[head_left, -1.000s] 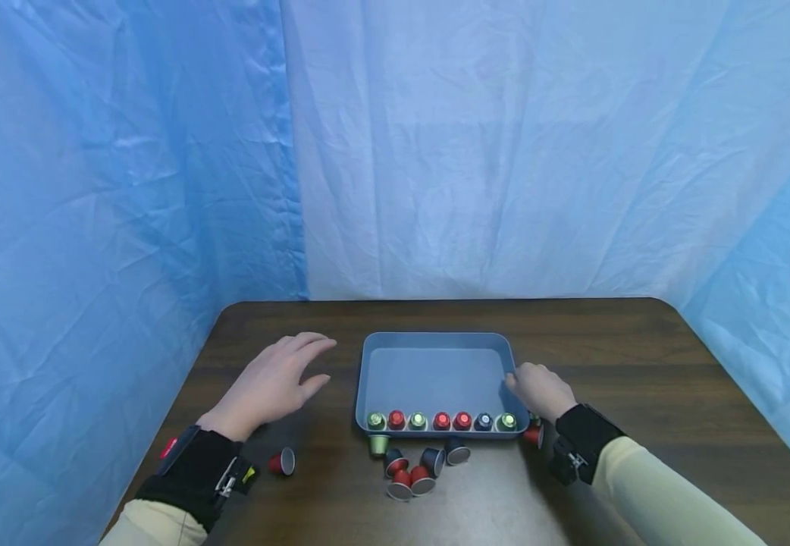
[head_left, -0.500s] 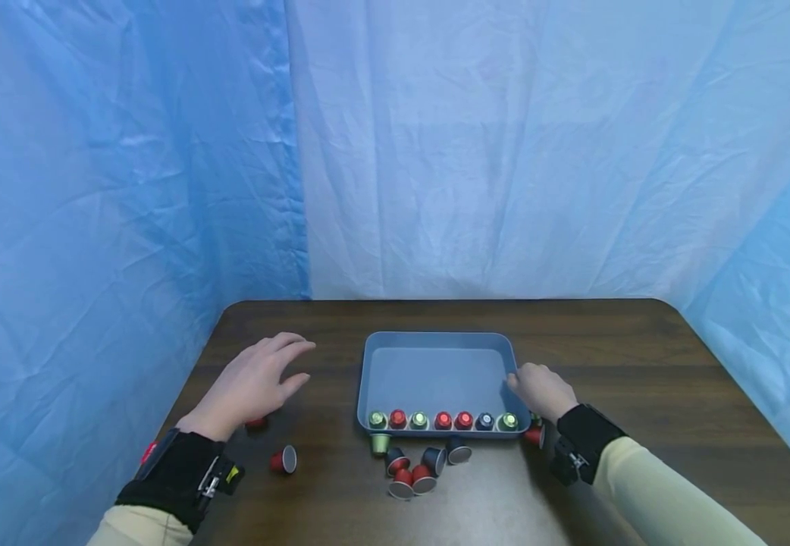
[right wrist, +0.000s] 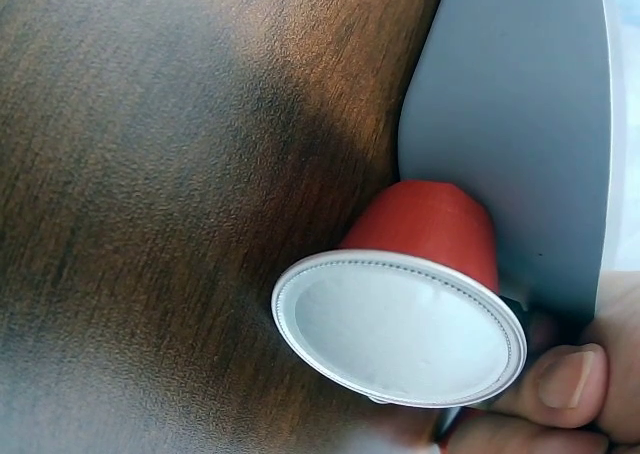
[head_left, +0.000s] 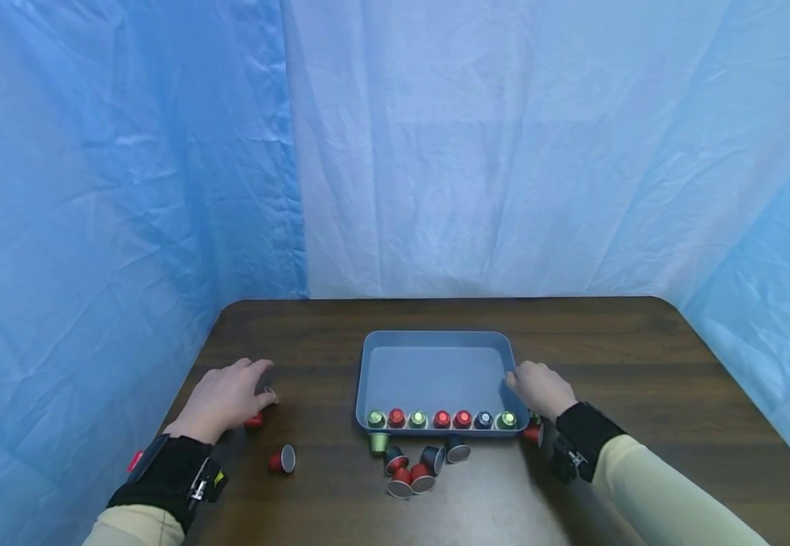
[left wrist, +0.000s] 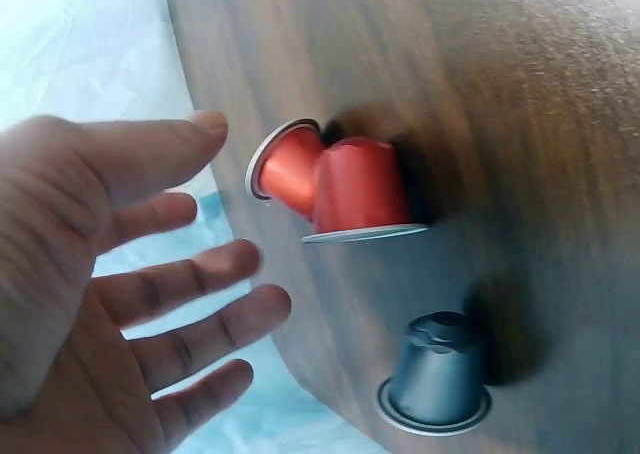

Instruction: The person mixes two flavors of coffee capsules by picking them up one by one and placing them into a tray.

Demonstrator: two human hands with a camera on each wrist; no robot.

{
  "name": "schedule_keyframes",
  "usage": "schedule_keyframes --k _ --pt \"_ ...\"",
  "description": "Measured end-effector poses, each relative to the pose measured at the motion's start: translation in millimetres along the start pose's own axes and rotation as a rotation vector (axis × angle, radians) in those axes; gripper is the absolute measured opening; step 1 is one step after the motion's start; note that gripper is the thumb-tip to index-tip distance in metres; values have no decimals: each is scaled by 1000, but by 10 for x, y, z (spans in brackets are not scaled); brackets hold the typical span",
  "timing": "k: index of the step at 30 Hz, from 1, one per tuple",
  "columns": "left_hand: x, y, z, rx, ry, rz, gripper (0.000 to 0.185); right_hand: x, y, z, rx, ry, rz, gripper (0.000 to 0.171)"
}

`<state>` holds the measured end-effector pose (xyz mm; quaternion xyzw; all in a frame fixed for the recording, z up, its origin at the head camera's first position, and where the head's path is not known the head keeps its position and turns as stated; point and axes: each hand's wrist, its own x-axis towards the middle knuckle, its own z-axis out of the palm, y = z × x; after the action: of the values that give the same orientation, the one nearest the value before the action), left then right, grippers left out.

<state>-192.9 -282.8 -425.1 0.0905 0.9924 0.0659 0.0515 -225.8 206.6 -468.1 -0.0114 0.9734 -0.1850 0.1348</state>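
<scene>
My left hand (head_left: 221, 398) hovers low over the table's left side, fingers spread and holding nothing. In the left wrist view, two red coffee capsules (left wrist: 362, 186) lie against each other beside its fingertips, with a dark capsule (left wrist: 440, 369) farther off. The head view shows a red capsule (head_left: 254, 421) partly under that hand and another red capsule (head_left: 282, 459) closer to me. At the blue-grey tray (head_left: 436, 371), my right hand (head_left: 543, 390) grips the right rim. A red capsule with a silver lid (right wrist: 400, 324) leans by the tray wall near those fingers, which are partly hidden.
A row of green, red and dark blue capsules (head_left: 441, 420) stands along the tray's near side. In front of the tray lie several more capsules (head_left: 422, 479), with a green capsule (head_left: 379, 444) by its near left corner. Blue sheets (head_left: 504, 152) surround the wooden table (head_left: 593, 341).
My left hand has moved left and a little nearer to me, lowering toward the capsules there and uncovering a red one. My right hand and the tray have stayed put.
</scene>
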Motion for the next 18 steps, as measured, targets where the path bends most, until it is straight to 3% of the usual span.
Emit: schedule_keyframes --k 6,10,14,18 --pt "45 -50 102 28 -31 -29 57 -12 3 -2 2 8 0 37" --pt "84 -75 176 66 -4 4 45 -18 5 -4 -1 10 -2 35" --pt "112 -87 239 77 22 41 20 -30 -5 -12 -5 16 -15 35" --pt "124 -90 284 78 42 76 16 -32 -12 -14 -7 21 -26 35"
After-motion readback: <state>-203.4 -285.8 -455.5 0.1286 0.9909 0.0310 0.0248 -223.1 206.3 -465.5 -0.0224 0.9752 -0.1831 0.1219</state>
